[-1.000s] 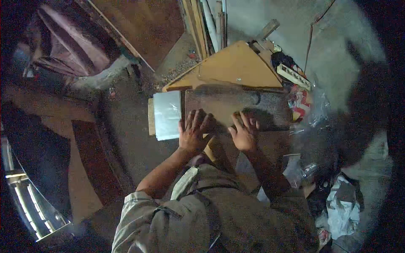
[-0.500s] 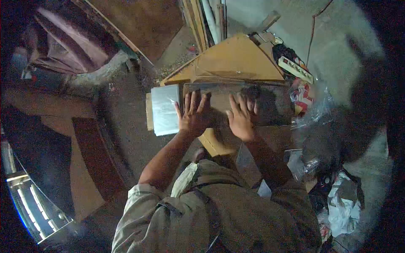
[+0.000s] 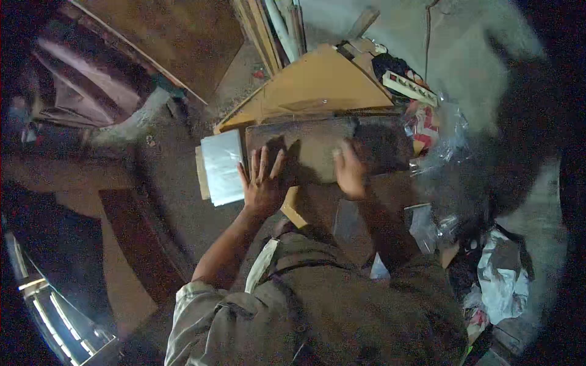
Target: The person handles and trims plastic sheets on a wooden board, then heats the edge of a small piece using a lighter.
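A long, dark, flat board (image 3: 305,135) lies crosswise in front of me. My left hand (image 3: 264,190) rests flat with its fingers spread, over the near left part of the board. Farther right, my right hand (image 3: 350,175) is on the board's near side, turned somewhat on edge. Its fingers are stretched forward, blurred and partly in shadow, with nothing visible in them. Just left of my left hand is a stack of whitish, shiny sheets (image 3: 222,165), its edge close to my thumb.
Behind the board is a yellowish wooden panel (image 3: 305,82). A power strip (image 3: 409,87) and a clear plastic bag (image 3: 448,137) lie to the right. Wooden strips (image 3: 259,33) stand at the back. A white bag (image 3: 500,277) sits at lower right.
My view has shifted, so the scene sits farther left. My left hand has slid nearer to me on the board. My right hand has turned more on edge, its fingers less spread.
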